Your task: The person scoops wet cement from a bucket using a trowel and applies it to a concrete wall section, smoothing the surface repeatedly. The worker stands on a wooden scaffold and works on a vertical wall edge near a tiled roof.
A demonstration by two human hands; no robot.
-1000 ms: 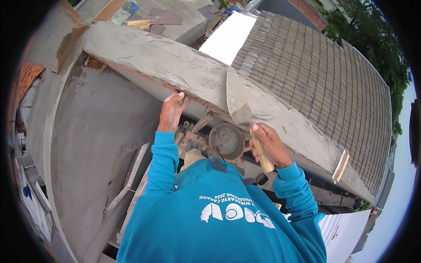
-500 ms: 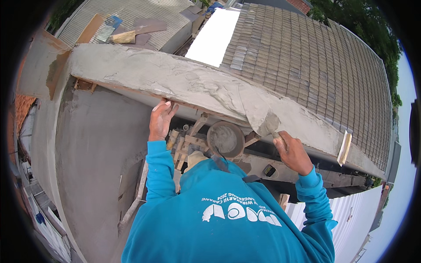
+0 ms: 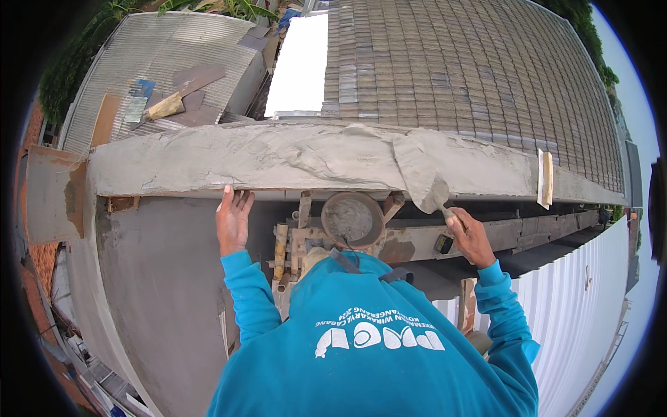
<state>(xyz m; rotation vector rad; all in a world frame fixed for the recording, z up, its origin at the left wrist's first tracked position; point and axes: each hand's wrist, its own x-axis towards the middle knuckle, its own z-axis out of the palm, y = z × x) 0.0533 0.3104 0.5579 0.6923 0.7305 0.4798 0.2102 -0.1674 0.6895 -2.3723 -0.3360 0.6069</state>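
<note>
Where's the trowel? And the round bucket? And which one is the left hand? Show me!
Trowel (image 3: 420, 174): head view, middle of its blade.
Round bucket (image 3: 379, 222): head view, right side of its rim.
Left hand (image 3: 233, 224): head view, middle of the hand.

under a pale sky (image 3: 631, 80) lie a tiled roof (image 3: 458, 69), a grey corrugated roof (image 3: 167, 48) and green foliage (image 3: 69, 80).

One head-worn fisheye view (black around its rim) looks steeply down, close over the blue shirt (image 3: 379, 379), left hand (image 3: 233, 224) and right hand (image 3: 470, 238), with the tiled roof (image 3: 458, 76) farther off.
</note>
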